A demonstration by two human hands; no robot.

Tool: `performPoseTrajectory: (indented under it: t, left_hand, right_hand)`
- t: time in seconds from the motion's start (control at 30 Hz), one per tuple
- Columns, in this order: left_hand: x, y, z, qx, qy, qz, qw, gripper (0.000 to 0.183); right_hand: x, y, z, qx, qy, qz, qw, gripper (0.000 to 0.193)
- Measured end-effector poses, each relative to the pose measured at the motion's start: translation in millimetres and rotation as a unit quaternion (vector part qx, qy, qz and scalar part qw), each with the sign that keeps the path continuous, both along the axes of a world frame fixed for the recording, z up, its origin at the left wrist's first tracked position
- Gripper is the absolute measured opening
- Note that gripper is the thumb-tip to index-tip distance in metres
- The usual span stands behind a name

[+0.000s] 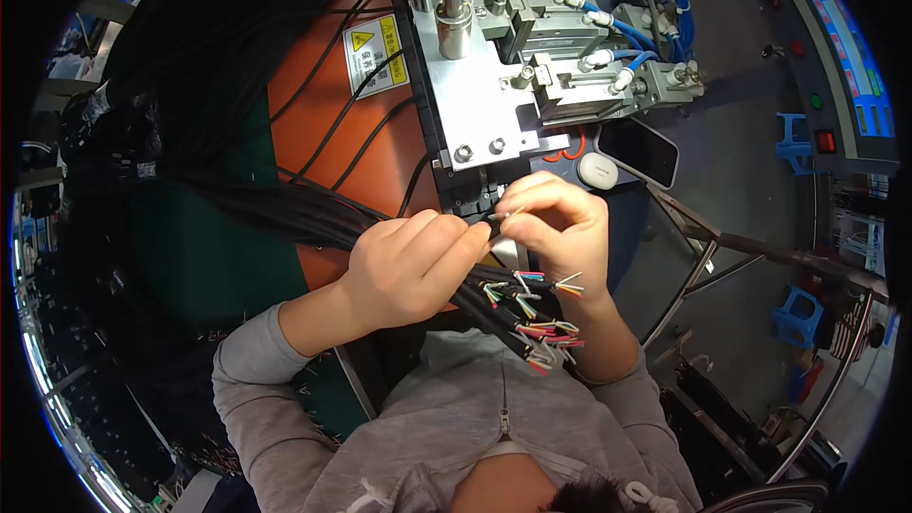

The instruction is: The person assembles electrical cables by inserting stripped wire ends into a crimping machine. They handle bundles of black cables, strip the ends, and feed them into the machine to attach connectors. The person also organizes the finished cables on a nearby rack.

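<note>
My left hand (pixel 408 264) is closed in front of the machine, its fingers pinching a black cable (pixel 493 226) near its end. At that end, the thumb and forefinger of my right hand (pixel 570 228) are pressed together on thin pale wires (pixel 510 215). Below my hands hangs a bundle of black cables (pixel 483 312). Its stripped ends fan out in red, white, yellow, green and blue wires (pixel 551 331), close to my right wrist. The rest of the bundle (pixel 275 207) runs off to the left, partly hidden behind my left hand.
Just ahead stands a metal machine (pixel 484 104) with pneumatic cylinders and blue hoses. A phone (pixel 638 154) and a white earbud case (pixel 598 170) lie right of it. Loose cables cross an orange-brown surface (pixel 351 147). A control screen (pixel 855 62) and blue stools (pixel 796 315) are farther right.
</note>
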State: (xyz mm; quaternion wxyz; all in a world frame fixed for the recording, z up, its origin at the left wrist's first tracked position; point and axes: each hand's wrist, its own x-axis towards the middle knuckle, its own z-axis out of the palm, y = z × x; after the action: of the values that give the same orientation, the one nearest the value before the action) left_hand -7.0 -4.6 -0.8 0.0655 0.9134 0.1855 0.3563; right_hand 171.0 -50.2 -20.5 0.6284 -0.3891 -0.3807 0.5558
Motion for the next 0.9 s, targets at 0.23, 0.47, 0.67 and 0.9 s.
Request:
performPoseTrajectory:
  t: [0.23,0.47,0.67,0.9]
  left_hand:
    - [4.0,-1.9,-1.6,0.010,0.037,0.020,0.999,0.020]
    - [4.5,-3.4,-9.5,0.053,0.030,0.046,0.997,0.032]
    - [7.7,-4.5,-12.7,0.030,0.074,0.042,0.996,0.029]
    - [17.0,-5.6,-9.9,0.008,0.146,0.097,0.985,0.032]
  right_hand:
    - [-0.3,-0.7,-2.2,0.158,-0.336,-0.155,0.915,0.016]
    - [23.8,-7.8,0.5,-0.068,-0.095,0.075,0.990,0.009]
    - [29.8,-3.3,-9.8,-0.025,-0.224,0.011,0.974,0.006]
    - [15.8,12.4,-15.4,0.087,-0.482,-0.092,0.867,0.006]
